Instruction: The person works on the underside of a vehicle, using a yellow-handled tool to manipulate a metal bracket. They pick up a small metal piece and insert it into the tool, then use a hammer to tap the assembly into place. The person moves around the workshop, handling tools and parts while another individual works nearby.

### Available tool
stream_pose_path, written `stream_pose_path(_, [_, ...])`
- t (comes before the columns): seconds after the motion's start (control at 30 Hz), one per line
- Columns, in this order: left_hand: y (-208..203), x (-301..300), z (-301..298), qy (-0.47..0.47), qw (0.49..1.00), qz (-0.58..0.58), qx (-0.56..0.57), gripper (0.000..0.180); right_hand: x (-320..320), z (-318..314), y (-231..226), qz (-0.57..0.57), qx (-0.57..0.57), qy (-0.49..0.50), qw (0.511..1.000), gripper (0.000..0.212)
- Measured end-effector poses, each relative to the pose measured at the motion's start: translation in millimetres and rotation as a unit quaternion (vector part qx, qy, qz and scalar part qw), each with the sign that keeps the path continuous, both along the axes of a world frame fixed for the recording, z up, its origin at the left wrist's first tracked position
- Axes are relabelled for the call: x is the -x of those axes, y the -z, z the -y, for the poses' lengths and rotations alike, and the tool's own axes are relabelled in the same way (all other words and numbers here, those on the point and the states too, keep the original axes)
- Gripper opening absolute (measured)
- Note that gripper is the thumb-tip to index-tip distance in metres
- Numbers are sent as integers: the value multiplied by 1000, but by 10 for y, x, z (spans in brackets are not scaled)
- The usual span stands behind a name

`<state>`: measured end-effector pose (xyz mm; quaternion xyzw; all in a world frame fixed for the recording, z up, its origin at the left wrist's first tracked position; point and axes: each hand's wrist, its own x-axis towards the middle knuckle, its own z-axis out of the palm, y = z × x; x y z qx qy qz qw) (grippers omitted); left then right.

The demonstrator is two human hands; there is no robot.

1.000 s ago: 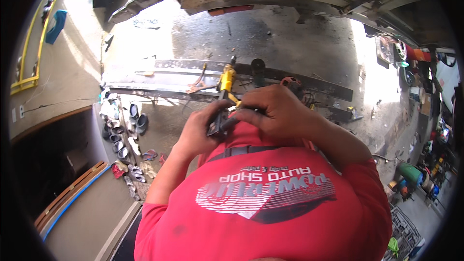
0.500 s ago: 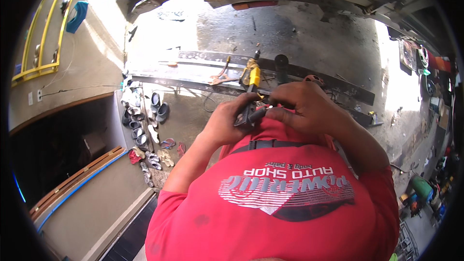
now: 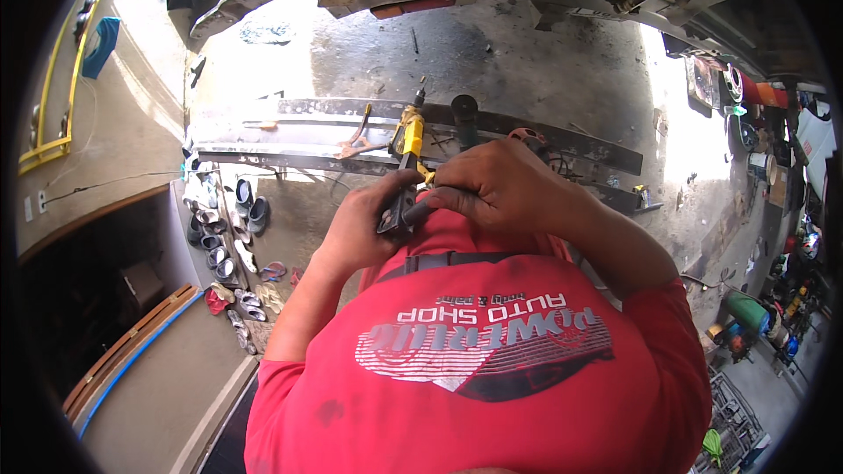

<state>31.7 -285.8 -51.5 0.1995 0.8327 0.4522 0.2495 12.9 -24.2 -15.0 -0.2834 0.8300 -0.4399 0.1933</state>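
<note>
Sunlit concrete floor point(image 3: 571, 79) spreads past the low surface point(image 3: 303, 138). The left hand point(image 3: 362, 221) has its grip wrapped around a dark part point(image 3: 397, 216); just right, the right hand point(image 3: 505, 183) presses its fingers together, on what I can't tell. Farther off sits a yellow tool point(image 3: 413, 138); shoes point(image 3: 211, 241) line the left.

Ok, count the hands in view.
2. The left hand is near the middle, closed around a dark piece; the right hand is just right of it, fingertips close to that piece. Some fingers are hidden, but no third hand shows.
</note>
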Motion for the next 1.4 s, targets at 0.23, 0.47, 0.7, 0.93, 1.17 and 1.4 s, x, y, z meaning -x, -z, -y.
stream_pose_path(0.23, [-6, 1, -9, -14, 1000, -4, 9, 54, -44, 43, 123, 89, 113, 55, 988, 29])
stream_pose_path(0.47, [46, -10, 30, -8, 1000, -16, 1, 57, -89, 25, -41, 97, 120, 62, 986, 21])
stream_pose_path(0.7, [-33, 10, -3, 0, 1000, 0, 1, 60, -29, 12, -31, -1, 59, 32, 998, 24])
stream_pose_path(0.93, [-2, -4, 7, -3, 1000, 4, 1, 63, 11, -1, -4, 46, 38, 14, 998, 27])
stream_pose_path(1.17, [-9, -3, 13, -3, 1000, 9, 2, 64, -49, 38, -8, 19, 84, 37, 996, 26])
stream_pose_path(1.4, [-45, 8, 10, 1, 1000, 18, 2, 62, -13, 25, 43, 19, 60, 14, 998, 20])
